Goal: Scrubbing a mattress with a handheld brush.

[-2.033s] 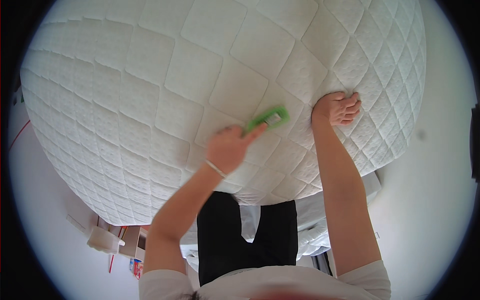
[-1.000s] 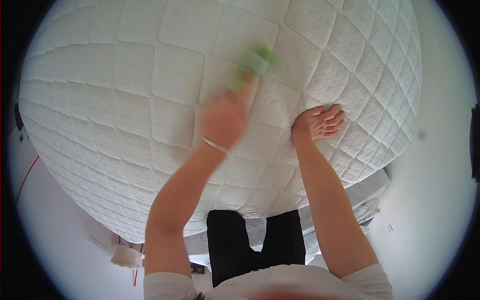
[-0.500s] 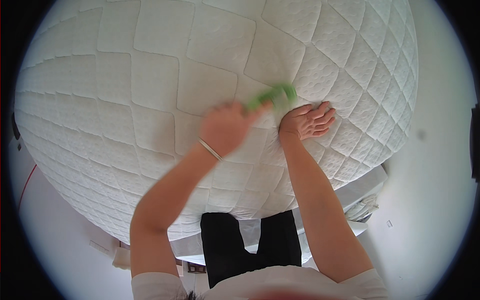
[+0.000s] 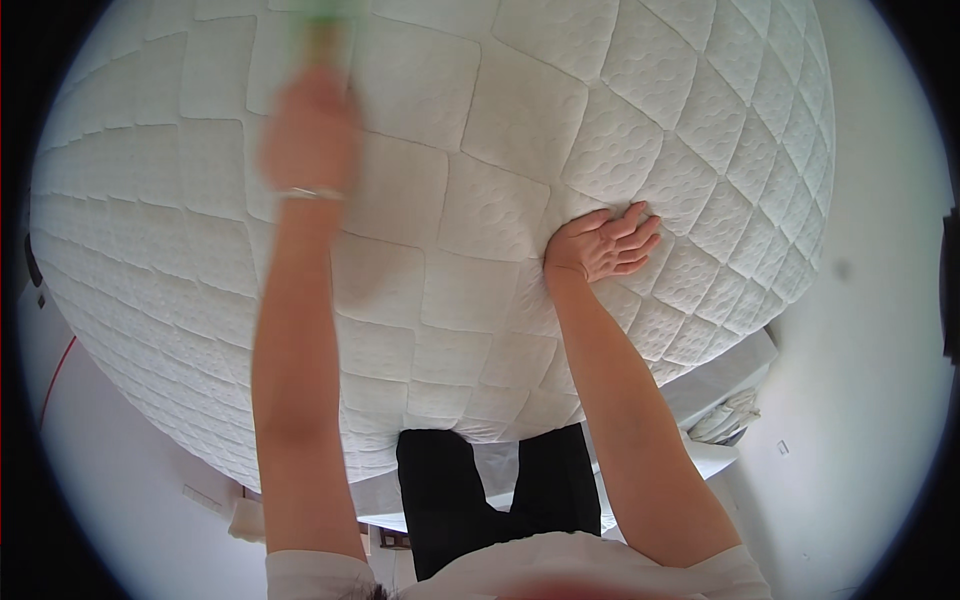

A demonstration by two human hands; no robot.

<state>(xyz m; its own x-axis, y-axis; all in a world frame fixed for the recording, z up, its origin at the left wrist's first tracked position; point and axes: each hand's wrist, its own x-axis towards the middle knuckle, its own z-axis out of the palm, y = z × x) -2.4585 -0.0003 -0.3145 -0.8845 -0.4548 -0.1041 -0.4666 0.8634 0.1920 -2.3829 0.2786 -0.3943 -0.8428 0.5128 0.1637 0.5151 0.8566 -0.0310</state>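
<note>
A white quilted mattress (image 4: 495, 205) with a diamond-stitched surface fills most of the view. My left hand (image 4: 312, 130) is closed round the handle of a green brush-like tool (image 4: 322, 32) over its far left part. Both hand and tool are smeared by motion, and the tool's far end is cut off by the top edge, so its exact kind is unclear. A pale band circles my left wrist. To the right of centre, my right hand (image 4: 605, 247) presses flat on the mattress, fingers spread, holding nothing. The quilting dips and creases around it.
My legs in black trousers (image 4: 440, 500) are against the near edge of the mattress. Beyond its right side runs a pale wall (image 4: 870, 200). A crumpled pale cloth (image 4: 727, 417) lies at the lower right, and a thin red line (image 4: 58, 380) shows at the far left.
My left hand has swept away from beside my right hand to the far left, carrying the green brush-like tool, and the arm is now stretched out. My right hand has barely shifted.
</note>
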